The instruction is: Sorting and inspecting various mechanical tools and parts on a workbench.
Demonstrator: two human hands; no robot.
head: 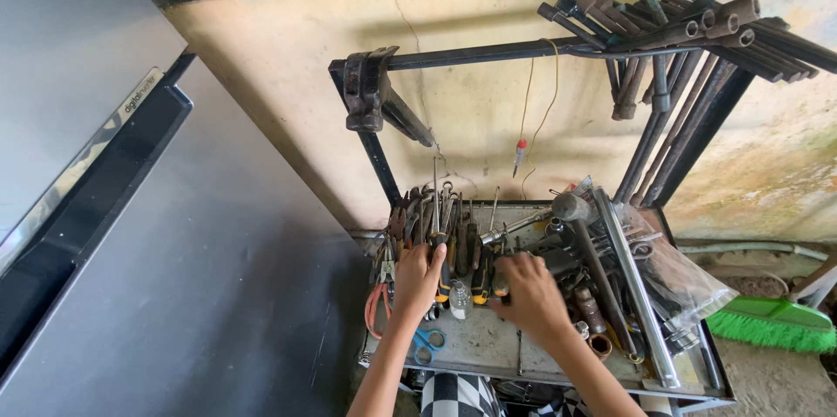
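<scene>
A metal tool tray on a black frame stand holds several screwdrivers, pliers and wrenches. My left hand rests on the row of screwdriver handles at the tray's left, fingers curled over them. My right hand reaches into the middle of the tray, fingers bent down among small tools near a yellow-and-black handle; what it grips is hidden. A small clear bottle stands between my hands.
Long steel bars and a hammer lie on the tray's right with a plastic bag. Socket wrenches pile on the frame's top right. A grey appliance stands to the left, and a green broom lies at the right.
</scene>
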